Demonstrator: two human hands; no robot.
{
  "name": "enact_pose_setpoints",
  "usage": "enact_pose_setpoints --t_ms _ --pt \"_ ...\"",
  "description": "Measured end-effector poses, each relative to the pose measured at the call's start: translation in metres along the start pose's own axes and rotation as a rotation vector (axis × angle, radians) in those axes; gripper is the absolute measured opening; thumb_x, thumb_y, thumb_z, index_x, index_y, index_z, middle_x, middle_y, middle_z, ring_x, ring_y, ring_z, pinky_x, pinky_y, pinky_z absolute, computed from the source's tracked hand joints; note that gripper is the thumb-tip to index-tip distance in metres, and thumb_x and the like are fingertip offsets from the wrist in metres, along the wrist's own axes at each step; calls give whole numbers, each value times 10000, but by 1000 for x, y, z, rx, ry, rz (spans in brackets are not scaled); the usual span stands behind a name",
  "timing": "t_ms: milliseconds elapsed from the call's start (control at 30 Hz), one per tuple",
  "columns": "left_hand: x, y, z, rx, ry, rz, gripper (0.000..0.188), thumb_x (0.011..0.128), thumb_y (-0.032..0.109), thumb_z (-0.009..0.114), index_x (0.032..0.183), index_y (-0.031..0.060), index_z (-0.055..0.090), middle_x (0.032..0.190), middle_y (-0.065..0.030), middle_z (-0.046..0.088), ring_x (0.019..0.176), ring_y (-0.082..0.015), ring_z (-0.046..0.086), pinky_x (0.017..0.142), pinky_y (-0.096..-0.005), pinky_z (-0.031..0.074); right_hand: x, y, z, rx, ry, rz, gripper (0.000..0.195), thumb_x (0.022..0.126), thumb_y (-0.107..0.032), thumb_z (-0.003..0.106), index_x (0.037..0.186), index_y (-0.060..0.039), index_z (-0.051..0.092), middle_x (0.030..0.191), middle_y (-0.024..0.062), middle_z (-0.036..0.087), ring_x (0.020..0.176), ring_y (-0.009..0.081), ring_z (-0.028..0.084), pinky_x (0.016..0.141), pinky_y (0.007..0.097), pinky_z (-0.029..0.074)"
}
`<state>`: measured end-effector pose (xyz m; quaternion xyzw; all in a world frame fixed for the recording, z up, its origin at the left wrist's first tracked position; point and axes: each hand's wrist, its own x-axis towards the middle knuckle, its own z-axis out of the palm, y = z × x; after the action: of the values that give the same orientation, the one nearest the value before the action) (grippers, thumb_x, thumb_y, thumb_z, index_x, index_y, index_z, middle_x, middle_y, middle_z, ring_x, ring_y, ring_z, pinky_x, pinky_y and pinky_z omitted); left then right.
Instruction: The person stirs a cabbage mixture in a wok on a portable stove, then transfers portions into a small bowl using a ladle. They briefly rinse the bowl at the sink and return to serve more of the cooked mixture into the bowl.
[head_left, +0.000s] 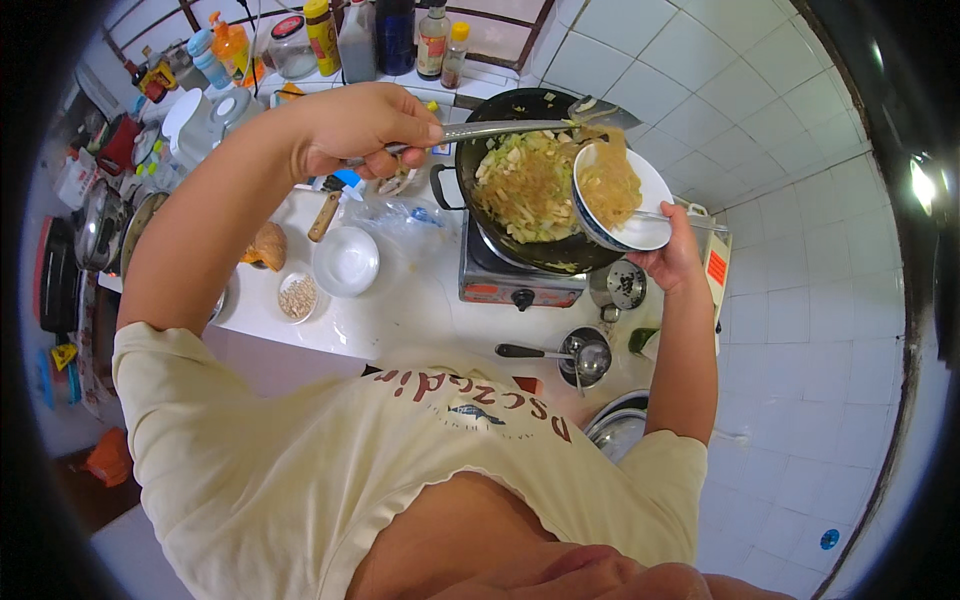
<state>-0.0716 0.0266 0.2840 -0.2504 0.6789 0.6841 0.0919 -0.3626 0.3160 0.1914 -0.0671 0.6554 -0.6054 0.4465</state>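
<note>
A metal wok spatula (510, 129) is gripped by the handle in my left hand (390, 131), its blade at the wok's far right rim. My right hand (671, 255) holds a white bowl with a blue-patterned outside (649, 176), tilted over the wok. Brownish noodle-like food (609, 184) lies in the bowl and reaches up to the blade. A thin metal utensil (694, 221) lies across the bowl's rim by my fingers; its kind is unclear. The black wok (469, 176), holding chopped pale vegetables and similar brownish food (525, 187), sits on a portable gas stove (487, 292).
White bowl (346, 261), cup of pale pieces (298, 298), wooden-handled knife (324, 217) and plastic bag (405, 225) lie left of the stove. A ladle (592, 361) rests in a metal pot in front. Bottles (433, 41) line the back ledge; a tiled wall (787, 300) bounds the right.
</note>
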Motion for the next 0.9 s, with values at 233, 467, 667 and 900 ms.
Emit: enact_pose_setpoints --t_ms 233,467,667,900 --pt "-39 29 24 307 19 67 342 935 166 515 1242 16 523 685 33 468 522 -27 321 429 -182 245 18 22 7 99 5 -20 520 864 -465 423 1193 -68 490 1038 103 622 838 223 617 628 351 526" --pt "-62 37 45 726 156 323 388 934 113 502 1305 5 469 690 25 444 589 -54 359 509 -217 330 26 33 23 176 0 -55 505 879 -447 411 1208 -70 482 1073 111 618 879 234 622 660 369 523" --pt "-61 20 38 721 323 376 401 912 89 527 1304 22 475 657 0 419 592 -78 369 522 -244 343 26 41 22 174 -5 -88 549 875 -463 391 1254 -71 456 1151 123 596 1005 262 596 728 409 506" --pt "-51 -27 40 1205 568 641 522 817 72 595 1325 108 478 706 -79 547 561 -244 497 539 -320 407 22 40 21 134 -10 -85 552 873 -468 385 1249 -70 460 1143 125 601 963 270 618 706 404 516"
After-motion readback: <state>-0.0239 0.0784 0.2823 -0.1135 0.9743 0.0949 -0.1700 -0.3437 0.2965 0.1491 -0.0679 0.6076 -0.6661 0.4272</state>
